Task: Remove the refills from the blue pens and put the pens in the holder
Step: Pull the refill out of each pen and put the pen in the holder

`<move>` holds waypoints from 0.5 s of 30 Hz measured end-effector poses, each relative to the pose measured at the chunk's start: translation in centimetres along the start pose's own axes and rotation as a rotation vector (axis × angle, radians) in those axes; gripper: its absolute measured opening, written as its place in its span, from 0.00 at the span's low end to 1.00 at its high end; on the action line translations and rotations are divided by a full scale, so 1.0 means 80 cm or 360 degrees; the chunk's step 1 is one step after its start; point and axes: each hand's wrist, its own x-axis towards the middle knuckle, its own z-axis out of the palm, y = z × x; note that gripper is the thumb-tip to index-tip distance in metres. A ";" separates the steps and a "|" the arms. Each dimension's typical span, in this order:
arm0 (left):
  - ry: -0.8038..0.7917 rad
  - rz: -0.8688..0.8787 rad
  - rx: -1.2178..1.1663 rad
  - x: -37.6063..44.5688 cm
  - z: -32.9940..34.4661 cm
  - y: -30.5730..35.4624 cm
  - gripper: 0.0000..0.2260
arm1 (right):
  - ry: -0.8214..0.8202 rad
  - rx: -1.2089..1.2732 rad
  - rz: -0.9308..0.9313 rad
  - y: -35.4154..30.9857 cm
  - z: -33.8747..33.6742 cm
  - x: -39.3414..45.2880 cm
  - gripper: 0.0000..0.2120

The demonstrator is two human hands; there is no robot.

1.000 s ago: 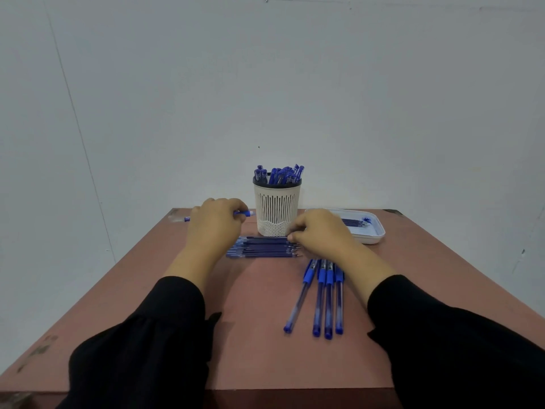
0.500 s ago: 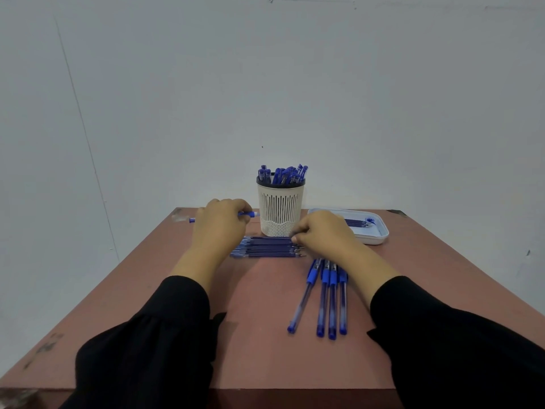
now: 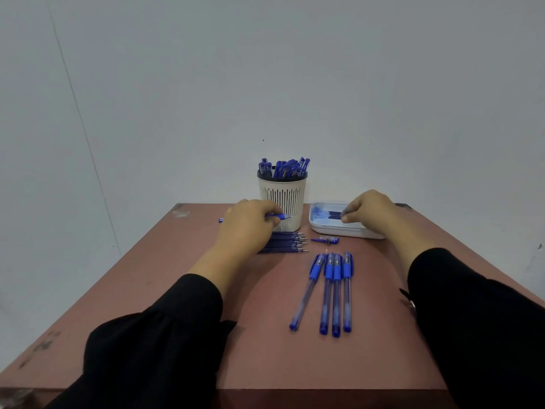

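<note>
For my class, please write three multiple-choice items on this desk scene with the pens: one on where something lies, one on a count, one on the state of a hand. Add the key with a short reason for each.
1. Where does the white tray stand?
A. To the right of the holder
B. On top of the holder
C. At the near edge of the table

2. How many whole pens lie in a row in front of the person?
A. Two
B. Four
C. Seven

3. What is the left hand doing?
A. Lying flat and empty
B. Holding a blue pen body
C. Lifting the holder

Key:
1 A: the tray stands beside the holder, on its right.
2 B: four pens lie side by side, blue grip ends away from the person.
3 B: its fingers curl round the pen body, which sticks out on both sides.
</note>
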 end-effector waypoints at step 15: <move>0.0008 -0.0011 -0.0041 0.000 0.000 0.001 0.08 | -0.0159 -0.0334 -0.0015 -0.005 0.006 0.004 0.10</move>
